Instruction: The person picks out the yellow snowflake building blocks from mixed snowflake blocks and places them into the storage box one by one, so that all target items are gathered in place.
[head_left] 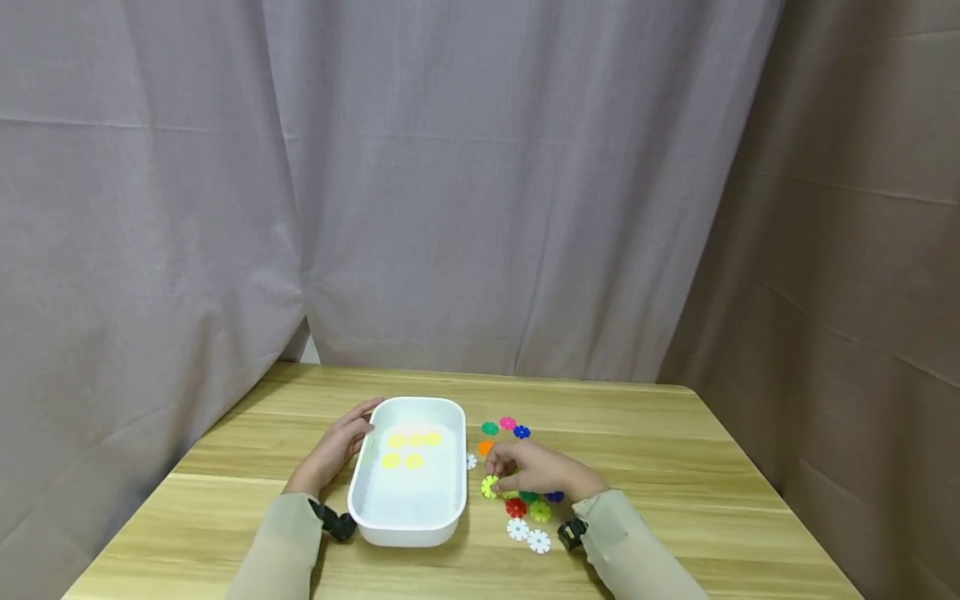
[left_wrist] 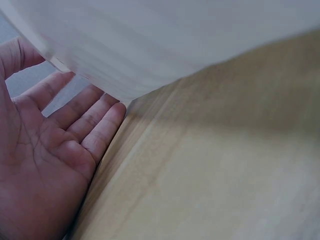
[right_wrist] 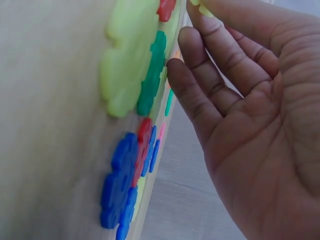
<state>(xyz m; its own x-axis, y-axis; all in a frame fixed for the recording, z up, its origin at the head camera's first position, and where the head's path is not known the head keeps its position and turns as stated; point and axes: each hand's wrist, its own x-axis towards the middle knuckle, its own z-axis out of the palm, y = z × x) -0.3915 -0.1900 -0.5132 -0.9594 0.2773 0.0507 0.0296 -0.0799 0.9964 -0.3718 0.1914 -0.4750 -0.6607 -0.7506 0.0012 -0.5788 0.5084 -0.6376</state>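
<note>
A white tray stands on the table with several yellow notched discs inside. At its left side is my left hand, the thumb over the rim and the fingers against the outer wall. Right of the tray, my right hand pinches a yellow-green snowflake disc between thumb and index finger. Only a small edge of this disc shows in the right wrist view. Beneath and around that hand lie loose discs, among them a red one and a yellow-green one.
Two white discs lie nearest the front. Farther back are green, pink, blue and orange discs. The wooden table ends at grey curtains behind and along the sides.
</note>
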